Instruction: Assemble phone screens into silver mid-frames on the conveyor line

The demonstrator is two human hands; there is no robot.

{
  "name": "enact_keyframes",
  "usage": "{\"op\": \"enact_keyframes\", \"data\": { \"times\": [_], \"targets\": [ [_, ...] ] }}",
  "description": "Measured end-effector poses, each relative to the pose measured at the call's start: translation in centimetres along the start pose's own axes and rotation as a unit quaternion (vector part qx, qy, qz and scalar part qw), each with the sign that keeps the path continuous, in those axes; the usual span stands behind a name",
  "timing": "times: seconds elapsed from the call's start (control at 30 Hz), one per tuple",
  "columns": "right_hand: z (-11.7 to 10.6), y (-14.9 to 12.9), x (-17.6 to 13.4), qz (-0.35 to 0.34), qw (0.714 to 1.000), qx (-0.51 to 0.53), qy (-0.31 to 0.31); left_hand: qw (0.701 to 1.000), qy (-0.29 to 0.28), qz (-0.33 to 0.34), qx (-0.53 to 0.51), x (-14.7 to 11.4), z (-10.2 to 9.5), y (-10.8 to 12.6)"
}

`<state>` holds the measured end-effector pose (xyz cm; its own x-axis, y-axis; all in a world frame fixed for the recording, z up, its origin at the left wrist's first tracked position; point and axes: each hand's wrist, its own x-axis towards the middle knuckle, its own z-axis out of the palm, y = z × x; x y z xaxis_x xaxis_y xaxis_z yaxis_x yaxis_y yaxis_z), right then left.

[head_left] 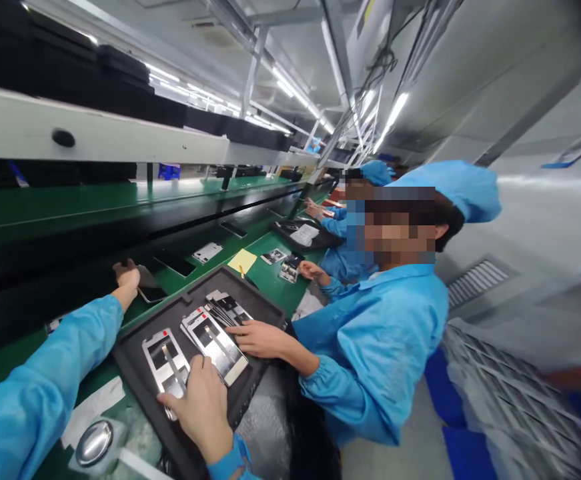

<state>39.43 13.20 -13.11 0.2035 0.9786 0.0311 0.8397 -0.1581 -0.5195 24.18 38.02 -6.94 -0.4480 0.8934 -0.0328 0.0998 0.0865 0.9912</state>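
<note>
My right hand [204, 403] reaches over a black foam tray [137, 363], its thumb and fingers closed around the lower end of a white-framed phone screen assembly [167, 363]. That assembly shows a silver back, a ribbon cable and a red sticker. Beside it lies a similar phone assembly [217, 347], and a stack of more parts [230, 307] sits behind. Further left, my left hand [127, 275] is stretched out over the bench's dark strip, fingers apart, against the left edge of a dark phone [151, 287]. Whether it touches the phone is unclear.
A co-worker's hand [257, 339] rests at the tray's right side, close to my right hand. On the green bench are a black panel [174, 262], a white phone frame [207, 252] and a yellow note [243, 261]. A round metal-topped dispenser [95, 443] stands front left.
</note>
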Motion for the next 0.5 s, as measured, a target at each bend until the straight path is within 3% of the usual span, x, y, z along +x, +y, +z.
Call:
{"op": "enact_keyframes", "data": {
  "times": [0.1,0.2,0.27,0.33,0.43,0.5],
  "targets": [
    [0.3,0.6,-0.6,0.013,0.997,0.079,0.006,0.994,0.015,0.047,0.095,0.0,1.2,-0.6],
    [0.8,2.7,-0.9,0.044,0.981,0.188,0.004,0.975,-0.033,0.115,0.188,0.2,4.7,-1.0],
    [0.4,5.4,0.6,0.029,0.954,0.292,-0.062,0.951,-0.086,0.154,0.255,0.9,8.9,-1.4],
    [-0.9,8.6,4.1,-0.041,0.886,0.42,-0.193,0.919,-0.152,0.18,0.315,2.2,14.1,-2.0],
    [-3.3,12.9,11.4,-0.038,0.852,0.464,-0.24,0.875,-0.236,0.199,0.374,5.0,21.3,-3.2],
    [-4.7,14.6,15.9,-0.029,0.826,0.476,-0.3,0.857,-0.266,0.206,0.392,6.5,24.4,-3.9]
  ]
}}
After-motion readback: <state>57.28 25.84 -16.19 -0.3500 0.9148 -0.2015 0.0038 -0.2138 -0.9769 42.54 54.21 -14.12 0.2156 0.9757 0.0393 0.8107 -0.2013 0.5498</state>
